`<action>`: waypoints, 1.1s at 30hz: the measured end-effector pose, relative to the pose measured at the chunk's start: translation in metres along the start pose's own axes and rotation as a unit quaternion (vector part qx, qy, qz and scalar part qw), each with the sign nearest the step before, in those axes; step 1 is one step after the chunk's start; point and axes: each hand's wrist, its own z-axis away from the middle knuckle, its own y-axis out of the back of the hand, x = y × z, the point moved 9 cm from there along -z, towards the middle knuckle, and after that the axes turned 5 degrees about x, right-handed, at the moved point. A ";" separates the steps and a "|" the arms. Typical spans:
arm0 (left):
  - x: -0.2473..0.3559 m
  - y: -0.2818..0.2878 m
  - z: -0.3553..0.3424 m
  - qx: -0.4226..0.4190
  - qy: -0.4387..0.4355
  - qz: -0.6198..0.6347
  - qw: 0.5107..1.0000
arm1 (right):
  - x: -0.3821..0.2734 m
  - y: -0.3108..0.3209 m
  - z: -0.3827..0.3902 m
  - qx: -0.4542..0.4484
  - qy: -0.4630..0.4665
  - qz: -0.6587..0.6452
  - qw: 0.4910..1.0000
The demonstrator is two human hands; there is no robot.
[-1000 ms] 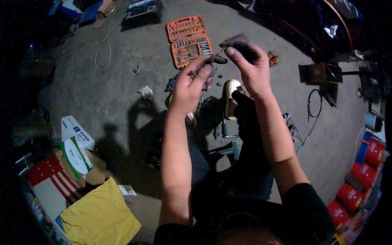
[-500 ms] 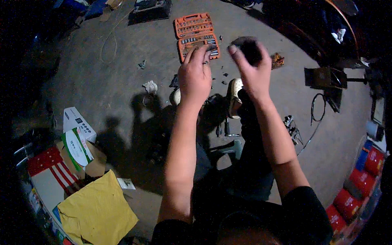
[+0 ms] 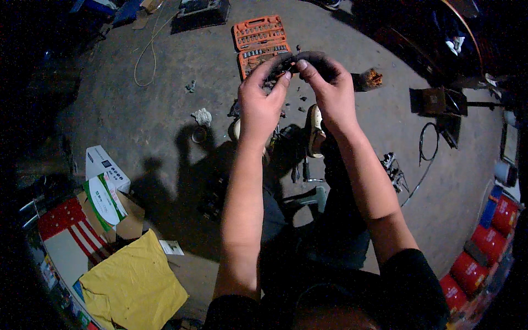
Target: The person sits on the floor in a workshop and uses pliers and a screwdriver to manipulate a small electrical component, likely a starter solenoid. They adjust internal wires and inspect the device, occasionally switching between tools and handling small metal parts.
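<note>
My left hand [image 3: 260, 103] and my right hand [image 3: 335, 98], both dark-stained at the fingers, meet in a pinch on a small thin wire-like piece [image 3: 290, 69]; its exact shape is too small to make out. Just beyond them an open orange socket case [image 3: 254, 23] lies on the floor, its lower half partly hidden by my fingers. Small dark parts [image 3: 303, 99] are scattered under and around my hands. A cream perforated shoe [image 3: 315, 118] shows below my right hand, and a crumpled white rag [image 3: 202, 116] lies left of my left hand.
Cartons [image 3: 107, 170] and a yellow cloth [image 3: 137, 280] are at the lower left. Red containers [image 3: 470, 267] line the right edge. A looped black hose [image 3: 429, 143], a metal stand [image 3: 440, 102] and a tangle of parts [image 3: 392, 173] lie to the right; a thin cord [image 3: 146, 66] lies upper left.
My left hand has moved up and turned. My hands drew apart half a second ago and are now back together, with the right fingers closed on the small piece.
</note>
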 end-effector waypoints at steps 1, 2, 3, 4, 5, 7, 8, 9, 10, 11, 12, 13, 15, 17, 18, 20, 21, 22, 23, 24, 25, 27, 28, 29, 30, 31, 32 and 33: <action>-0.003 -0.001 0.000 -0.003 0.014 0.031 0.999 | -0.001 0.002 -0.001 0.012 0.009 -0.007 1.000; -0.003 -0.001 0.000 -0.002 0.019 0.050 0.999 | -0.002 0.004 -0.001 0.024 0.019 -0.013 0.999; -0.001 -0.002 0.001 -0.001 0.024 0.070 0.997 | -0.003 0.006 -0.002 0.035 0.028 -0.020 0.999; 0.001 -0.002 0.001 0.000 0.029 0.090 0.996 | -0.002 0.007 -0.002 0.039 0.017 -0.023 0.999; 0.002 -0.001 0.000 0.000 0.032 0.097 0.995 | -0.002 0.010 -0.003 0.043 0.006 -0.026 0.999; 0.004 0.001 -0.001 0.001 0.037 0.112 0.993 | 0.002 0.012 -0.005 0.045 -0.013 -0.046 0.998; 0.003 -0.001 -0.001 -0.003 0.044 0.117 0.992 | 0.006 0.012 -0.006 0.042 -0.020 -0.062 0.997; 0.002 -0.002 0.000 -0.007 0.051 0.124 0.991 | 0.009 0.012 -0.007 0.039 -0.027 -0.078 0.996; 0.001 -0.002 0.000 -0.010 0.058 0.129 0.990 | 0.011 0.012 -0.007 0.038 -0.038 -0.087 0.995; 0.000 -0.002 0.001 -0.009 0.063 0.131 0.989 | 0.014 0.011 -0.007 0.037 -0.049 -0.097 0.993; 0.000 -0.002 0.001 -0.008 0.069 0.133 0.989 | 0.016 0.011 -0.007 0.036 -0.060 -0.106 0.992; -0.001 -0.002 0.001 -0.008 0.074 0.136 0.988 | 0.017 0.010 -0.007 0.032 -0.064 -0.117 0.991; 0.000 -0.002 0.000 -0.004 0.061 0.157 0.986 | 0.016 0.008 -0.006 0.025 -0.072 -0.138 0.987; 0.000 -0.002 0.000 -0.010 0.058 0.162 0.985 | 0.014 0.007 -0.004 0.029 -0.085 -0.158 0.983; 0.000 -0.003 0.000 -0.018 0.061 0.157 0.986 | 0.013 0.006 -0.003 0.030 -0.091 -0.168 0.981; 0.000 -0.005 0.000 -0.030 0.063 0.135 0.988 | 0.008 0.011 -0.005 0.036 -0.064 -0.136 0.988; 0.000 -0.007 -0.001 -0.034 0.062 0.118 0.991 | 0.006 0.013 -0.006 0.039 -0.051 -0.120 0.991; -0.001 -0.009 -0.001 -0.038 0.061 0.101 0.992 | 0.006 0.014 -0.007 0.039 -0.048 -0.112 0.992; -0.002 -0.009 -0.001 -0.036 0.066 0.096 0.993 | 0.006 0.015 -0.008 0.040 -0.044 -0.103 0.993; -0.002 -0.009 -0.001 -0.035 0.070 0.090 0.993 | 0.007 0.016 -0.009 0.041 -0.041 -0.094 0.994; -0.003 -0.008 -0.001 -0.032 0.074 0.084 0.993 | 0.007 0.014 -0.011 0.021 -0.034 -0.089 0.995; -0.004 -0.002 -0.001 -0.006 0.059 0.053 0.997 | 0.009 0.010 -0.014 -0.018 -0.019 -0.080 0.996; -0.005 0.003 0.000 0.008 0.052 0.034 0.998 | 0.008 0.004 -0.013 -0.043 -0.018 -0.078 0.996; -0.009 0.005 0.000 0.010 0.054 0.027 0.998 | 0.007 -0.002 -0.011 -0.068 -0.016 -0.076 0.995; -0.014 0.008 -0.001 0.012 0.056 0.020 0.998 | 0.005 -0.008 -0.009 -0.093 -0.015 -0.074 0.993; -0.016 0.010 -0.001 0.013 0.058 0.014 0.998 | -0.001 -0.010 -0.007 -0.102 0.006 -0.062 0.993; -0.017 0.010 -0.001 0.007 0.062 0.008 0.998 | -0.010 -0.007 -0.007 -0.089 0.085 0.020 0.992; -0.015 0.010 -0.001 0.002 0.065 0.003 0.998 | -0.018 -0.006 -0.007 -0.076 0.162 0.103 0.978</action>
